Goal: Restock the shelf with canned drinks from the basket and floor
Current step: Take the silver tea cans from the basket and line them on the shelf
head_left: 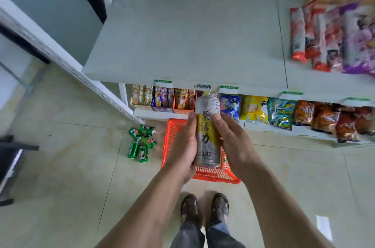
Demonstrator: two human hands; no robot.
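Note:
A tall silver and yellow can (207, 132) with black characters is held upright above the red basket (215, 174). My left hand (183, 146) grips its left side, and my right hand (235, 144) holds its right side with the thumb on the front. Both hands are just below the front edge of the grey top shelf (182, 45), which is bare on its left and middle. Several green cans (141, 143) lie in a heap on the floor to the left of the basket. An orange item (223, 159) shows inside the basket beside the can.
Snack bags (332, 39) lie at the right end of the top shelf. The lower shelf (160, 114) carries small boxes and chip bags (282, 113). A white shelf upright (67, 65) runs down the left. A dark object (10, 166) stands at far left. My feet (205, 207) are behind the basket.

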